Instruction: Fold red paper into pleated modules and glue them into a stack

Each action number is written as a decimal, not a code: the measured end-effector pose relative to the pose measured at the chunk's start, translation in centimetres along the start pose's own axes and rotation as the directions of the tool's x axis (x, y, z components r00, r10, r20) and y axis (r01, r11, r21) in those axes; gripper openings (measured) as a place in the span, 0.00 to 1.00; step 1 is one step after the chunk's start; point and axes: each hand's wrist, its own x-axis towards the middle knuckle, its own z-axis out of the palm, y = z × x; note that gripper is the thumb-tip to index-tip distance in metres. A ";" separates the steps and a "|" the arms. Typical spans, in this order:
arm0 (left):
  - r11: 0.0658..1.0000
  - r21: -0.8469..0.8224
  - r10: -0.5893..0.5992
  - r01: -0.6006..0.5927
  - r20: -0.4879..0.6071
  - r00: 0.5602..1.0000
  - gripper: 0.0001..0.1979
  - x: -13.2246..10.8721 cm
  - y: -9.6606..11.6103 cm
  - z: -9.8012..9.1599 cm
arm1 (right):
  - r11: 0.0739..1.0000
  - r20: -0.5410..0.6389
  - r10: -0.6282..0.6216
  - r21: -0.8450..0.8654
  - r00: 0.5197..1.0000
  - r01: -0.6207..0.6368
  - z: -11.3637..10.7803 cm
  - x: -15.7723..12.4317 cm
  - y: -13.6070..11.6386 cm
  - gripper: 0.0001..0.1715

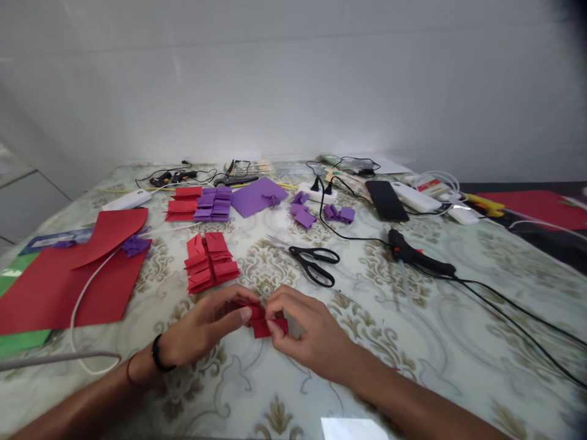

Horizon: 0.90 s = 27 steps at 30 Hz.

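Both my hands meet over a small piece of folded red paper (pixel 270 328) low in the middle of the table. My left hand (pixel 213 321) grips its left side, thumb and fingers closed together. From the right, my right hand (pixel 305 324) pinches the same paper between thumb and fingertips. The fingers hide part of its folds. Just beyond my left hand lies a block of folded red paper pieces (pixel 210 261) set in two columns. Scissors (pixel 312 260) with black handles rest past my right hand, blades pointing left.
A black glue gun (pixel 419 256) lies at the right, its cable trailing to the edge. Red sheets (pixel 82 287) and a white cable (pixel 85 299) cover the left. Farther back are folded purple papers (pixel 213 203), a power strip (pixel 316 192) and a phone (pixel 386 200).
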 end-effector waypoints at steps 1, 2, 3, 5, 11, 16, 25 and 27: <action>1.000 -0.008 0.000 0.000 -0.005 1.000 0.17 0.0 0.0 0.0 | 1.000 -0.006 -0.001 -0.002 1.000 0.001 0.0 0.0 0.0 0.10; 1.000 -0.011 0.002 -0.002 -0.007 1.000 0.17 0.0 0.0 0.0 | 1.000 -0.008 -0.002 -0.004 1.000 0.002 0.0 0.0 0.0 0.10; 1.000 -0.010 0.010 -0.010 -0.005 1.000 0.16 0.0 0.0 0.0 | 1.000 -0.011 -0.006 -0.005 1.000 0.006 0.0 0.0 0.0 0.10; 0.999 0.009 0.037 -0.037 0.010 0.999 0.16 -0.1 0.0 0.0 | 1.000 -0.021 -0.011 0.000 1.000 0.011 0.0 0.1 0.0 0.11; 0.980 0.130 0.141 -0.148 0.065 0.988 0.19 -0.1 0.0 -0.3 | 1.000 -0.024 0.000 0.021 1.000 0.001 -0.1 0.1 0.1 0.10; 0.966 0.157 0.189 -0.203 0.100 0.977 0.15 -0.2 0.4 -0.6 | 0.999 0.001 0.023 0.033 1.000 -0.023 -0.3 0.2 0.1 0.08; 0.987 0.087 0.132 -0.137 0.065 0.989 0.10 -0.2 0.7 -0.7 | 0.998 -0.038 0.031 0.052 0.999 -0.029 -0.6 0.3 -0.3 0.08; 0.993 0.059 0.106 -0.106 -0.010 0.994 0.12 0.0 0.5 -0.6 | 0.999 -0.045 0.038 0.039 0.998 -0.036 -0.6 0.4 -0.4 0.07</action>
